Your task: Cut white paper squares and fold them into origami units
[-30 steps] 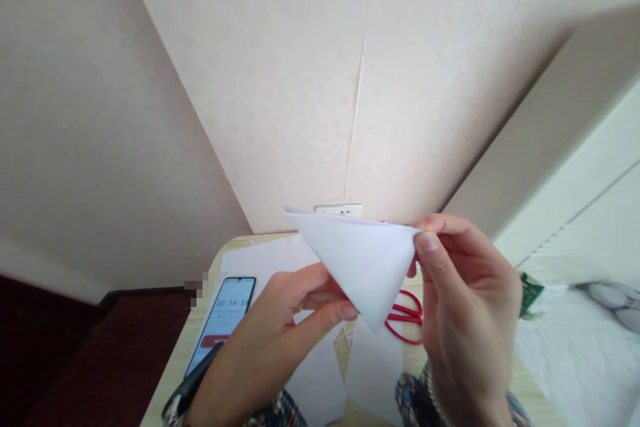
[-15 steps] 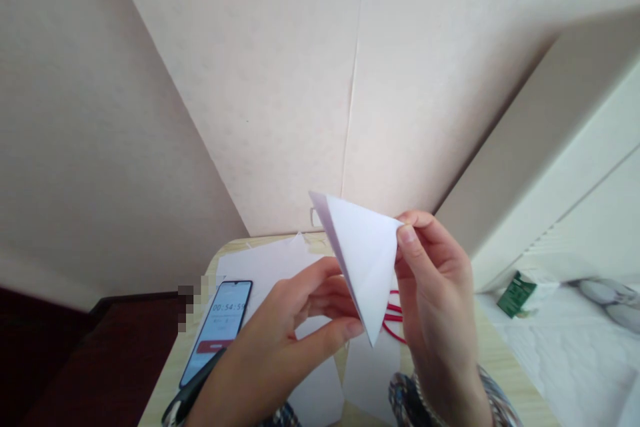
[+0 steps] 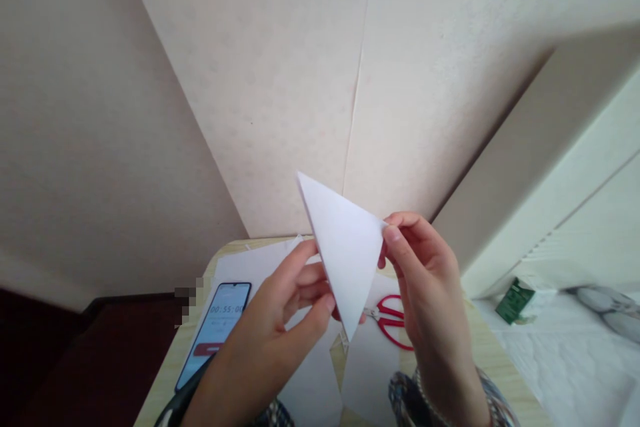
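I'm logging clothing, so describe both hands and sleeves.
The left hand and right hand wear no gloves. A dark band crosses the left wrist; whether it is a watch is unclear. A thin, pale bracelet circles the right wrist. Both sleeves are checked, mixing dark, bluish and whitish tones.

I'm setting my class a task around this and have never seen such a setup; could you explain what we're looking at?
There is no machine here, only a person's two bare hands. One camera, worn on the person's head, takes every picture, looking forward and down. The right hand pinches a corner of a folded white paper triangle between thumb and fingers. The left hand is at its left edge, fingers reaching behind it. Below, on a pale wooden table, lie white paper sheets, red-handled scissors and a phone with its screen lit.
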The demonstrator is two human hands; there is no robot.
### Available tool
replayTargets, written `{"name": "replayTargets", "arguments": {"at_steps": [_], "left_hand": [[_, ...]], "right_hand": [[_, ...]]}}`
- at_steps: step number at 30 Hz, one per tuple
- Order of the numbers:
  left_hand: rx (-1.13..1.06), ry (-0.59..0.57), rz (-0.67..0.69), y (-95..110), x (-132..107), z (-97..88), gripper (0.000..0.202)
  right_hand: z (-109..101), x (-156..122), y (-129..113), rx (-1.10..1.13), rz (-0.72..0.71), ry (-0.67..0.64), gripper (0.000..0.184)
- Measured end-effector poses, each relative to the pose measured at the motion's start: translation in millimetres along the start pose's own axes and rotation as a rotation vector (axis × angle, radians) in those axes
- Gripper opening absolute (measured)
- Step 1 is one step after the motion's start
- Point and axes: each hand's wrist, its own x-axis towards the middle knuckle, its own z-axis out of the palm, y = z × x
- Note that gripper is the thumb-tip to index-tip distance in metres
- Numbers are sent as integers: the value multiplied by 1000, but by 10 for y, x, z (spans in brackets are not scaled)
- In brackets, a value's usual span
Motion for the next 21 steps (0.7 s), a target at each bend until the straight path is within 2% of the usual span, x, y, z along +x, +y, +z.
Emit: {"name": "replayTargets", "arguments": {"at_steps": [3,5,7,10,12,16,21], "left_hand": [[50,184,20,-14,34,-5,42],[65,236,17,1,51,-28,53],[38,212,11,28,57,-56,56],[34,122,-1,70,48,-73,46],[105,91,2,90,46,-64,39],[261,112,45,92,66,-44,27],[342,172,91,61,68,-63,12]], "right_hand": [[-12,14,-49,-76,11,-86,12],[-10,19,-78,-111,26,-154,12],[1,21,-92,-132,27,-206,12],[22,8,-92,-140,20,-257,12],[30,-9,-91,-138,5,-267,11],[9,-46,-121,-155,-35,-276,10],[-42,-51,-193,-231,-72,-293,7]]}}
